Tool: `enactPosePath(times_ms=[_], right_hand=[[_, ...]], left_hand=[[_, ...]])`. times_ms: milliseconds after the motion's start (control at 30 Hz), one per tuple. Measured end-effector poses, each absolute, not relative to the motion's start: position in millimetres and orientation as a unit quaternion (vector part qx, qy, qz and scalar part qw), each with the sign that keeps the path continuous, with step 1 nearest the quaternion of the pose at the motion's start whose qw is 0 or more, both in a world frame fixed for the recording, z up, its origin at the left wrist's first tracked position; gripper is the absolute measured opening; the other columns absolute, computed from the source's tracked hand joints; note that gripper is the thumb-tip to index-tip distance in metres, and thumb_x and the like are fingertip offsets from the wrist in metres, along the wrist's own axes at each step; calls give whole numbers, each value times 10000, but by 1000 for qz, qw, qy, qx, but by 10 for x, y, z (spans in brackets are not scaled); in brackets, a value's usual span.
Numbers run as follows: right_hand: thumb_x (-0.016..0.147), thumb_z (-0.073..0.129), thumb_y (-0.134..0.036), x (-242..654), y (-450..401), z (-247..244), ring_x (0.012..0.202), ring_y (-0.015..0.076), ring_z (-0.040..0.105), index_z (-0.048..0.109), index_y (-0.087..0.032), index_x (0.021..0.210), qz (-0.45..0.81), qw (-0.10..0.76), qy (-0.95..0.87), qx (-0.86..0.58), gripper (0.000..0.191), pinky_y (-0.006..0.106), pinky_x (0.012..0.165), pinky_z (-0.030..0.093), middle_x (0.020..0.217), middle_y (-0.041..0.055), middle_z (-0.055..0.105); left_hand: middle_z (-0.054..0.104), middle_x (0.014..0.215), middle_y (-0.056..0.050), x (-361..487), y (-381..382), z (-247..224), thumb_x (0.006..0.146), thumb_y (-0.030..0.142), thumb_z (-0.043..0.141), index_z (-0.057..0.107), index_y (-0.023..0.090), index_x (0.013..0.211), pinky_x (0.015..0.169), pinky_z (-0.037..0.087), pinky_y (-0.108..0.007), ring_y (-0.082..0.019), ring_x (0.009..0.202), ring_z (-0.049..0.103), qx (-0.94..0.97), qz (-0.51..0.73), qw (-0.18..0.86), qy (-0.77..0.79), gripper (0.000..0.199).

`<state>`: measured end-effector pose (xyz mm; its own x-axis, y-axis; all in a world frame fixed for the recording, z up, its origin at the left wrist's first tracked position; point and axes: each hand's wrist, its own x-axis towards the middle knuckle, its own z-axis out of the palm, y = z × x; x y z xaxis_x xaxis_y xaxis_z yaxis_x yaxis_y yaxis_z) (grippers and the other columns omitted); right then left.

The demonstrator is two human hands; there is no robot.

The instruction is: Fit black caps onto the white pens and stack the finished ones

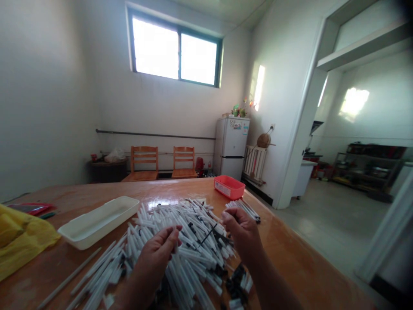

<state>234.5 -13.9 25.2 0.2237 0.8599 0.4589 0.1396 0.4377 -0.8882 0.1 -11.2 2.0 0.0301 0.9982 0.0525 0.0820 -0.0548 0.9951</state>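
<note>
A: White tubes [161, 221]: where, how handled?

B: Heaped on worktop [290, 254], near side. Probably light, stiff, slippery; pinch mid-length. Left hand [156, 249], right hand [242, 230]: both pinched, cannot tell on what.

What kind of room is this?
Probably a dining room, maybe in someone's home. There's a big wooden table, wooden chairs behind it, and a fridge near the corner.

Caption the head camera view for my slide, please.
Left hand and right hand over a pile of white tubes on a table, cream tray and red tray nearby.
</note>
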Motion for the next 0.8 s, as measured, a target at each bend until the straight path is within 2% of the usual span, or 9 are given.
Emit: enactPosePath(times_ms=[100,233,433,800], right_hand=[[868,631,-393,2413,-83,264,571,115,499,611,-178,816,361,702,-455,-412,222,233,518,384,693,4,611],[841,657,-370,2497,-22,271,549,106,510,601,-182,806,420,732,-378,-380,199,217,481,365,716,14,647],[846,657,-356,2547,23,252,525,94,472,614,-179,787,398,742,-386,-378,191,211,466,356,694,8,644],[863,649,-367,2503,-3,219,518,91,476,603,-180,802,396,728,-415,-375,201,212,463,362,694,4,656]], left_hand=[[623,752,3,30,-130,-10,841,590,596,672,158,1196,590,359,-246,-154,665,508,598,428,475,483,565],[630,753,7,70,-145,-66,865,547,599,725,173,1146,677,401,-253,-160,724,536,669,361,494,422,484],[729,961,-19,92,-200,-57,916,472,564,747,232,1125,849,446,-282,-217,937,604,729,335,459,381,367],[739,1029,-33,108,-263,14,933,471,538,750,213,1017,844,463,-270,-219,951,630,771,303,405,388,345]])
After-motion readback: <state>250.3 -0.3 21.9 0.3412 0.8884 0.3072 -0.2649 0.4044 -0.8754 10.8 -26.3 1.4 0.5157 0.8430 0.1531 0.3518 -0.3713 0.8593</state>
